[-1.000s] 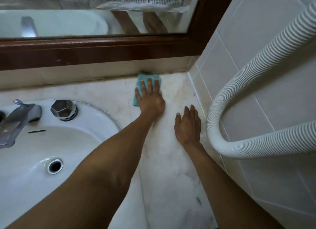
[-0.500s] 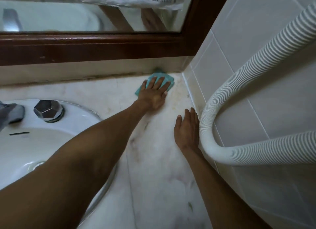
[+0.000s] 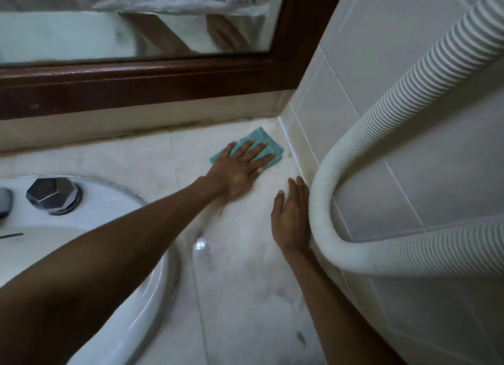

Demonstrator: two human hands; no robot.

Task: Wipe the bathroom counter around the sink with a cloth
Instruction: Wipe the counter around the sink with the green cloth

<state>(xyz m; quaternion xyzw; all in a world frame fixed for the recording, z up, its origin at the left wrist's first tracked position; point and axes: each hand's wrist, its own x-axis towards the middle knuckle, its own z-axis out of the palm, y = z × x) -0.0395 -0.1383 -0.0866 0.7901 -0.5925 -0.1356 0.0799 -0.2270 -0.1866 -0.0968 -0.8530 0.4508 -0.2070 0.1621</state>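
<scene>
The cloth (image 3: 260,143) lies folded on the counter (image 3: 240,283), upper centre of frame, near the back corner. It looks soft and light; flat palm pressure suits it. The left hand (image 3: 240,171) presses it, fingers spread. The right hand (image 3: 290,217) rests open, empty, beside the hose (image 3: 354,146).

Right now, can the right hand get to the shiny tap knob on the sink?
Probably not easily: the left arm stretches across between the right hand and the tap knob, blocking a straight reach.

Counter (image 3: 240,269): glossy veined marble; cloth (image 3: 261,143): teal woven fabric; tap knob (image 3: 51,195): polished faceted metal; hose (image 3: 409,97): ribbed plastic.
</scene>
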